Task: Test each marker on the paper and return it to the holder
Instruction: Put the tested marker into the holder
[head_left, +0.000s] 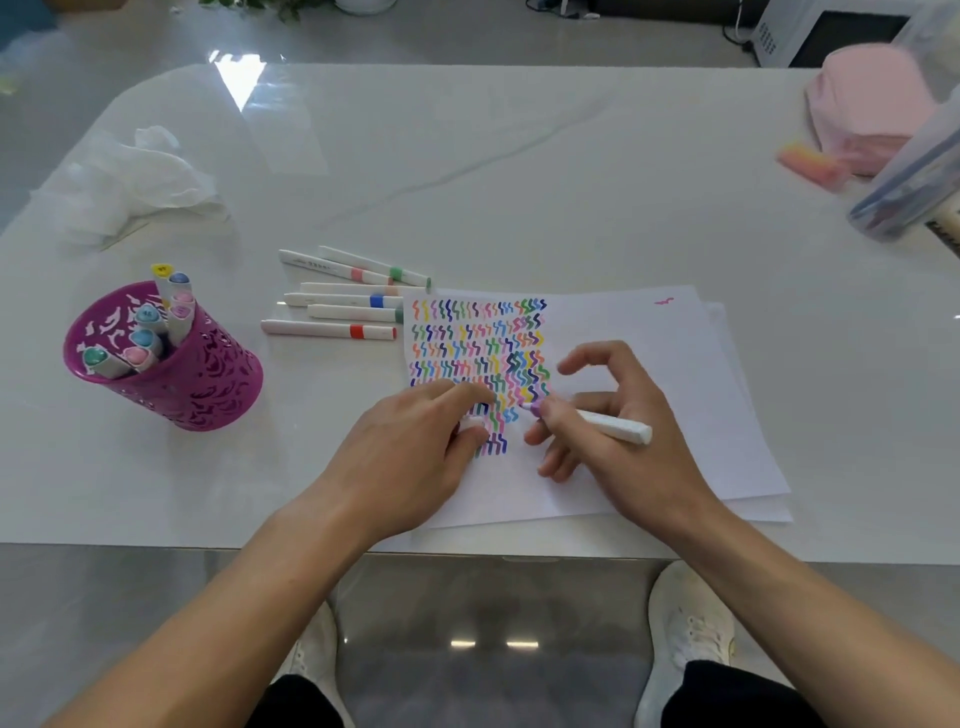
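My right hand pinches a white marker, whose purple tip touches the paper among rows of coloured squiggles. My left hand rests on the paper's left part and holds a small white cap between thumb and fingers. A magenta cut-out holder stands at the left with several capped markers in it. Several more capped white markers lie in a loose row on the table between the holder and the paper.
Crumpled white tissue lies at the far left. At the far right sit a pink pouch, a pink-orange eraser and a clear bag. The table's front edge runs just below my wrists.
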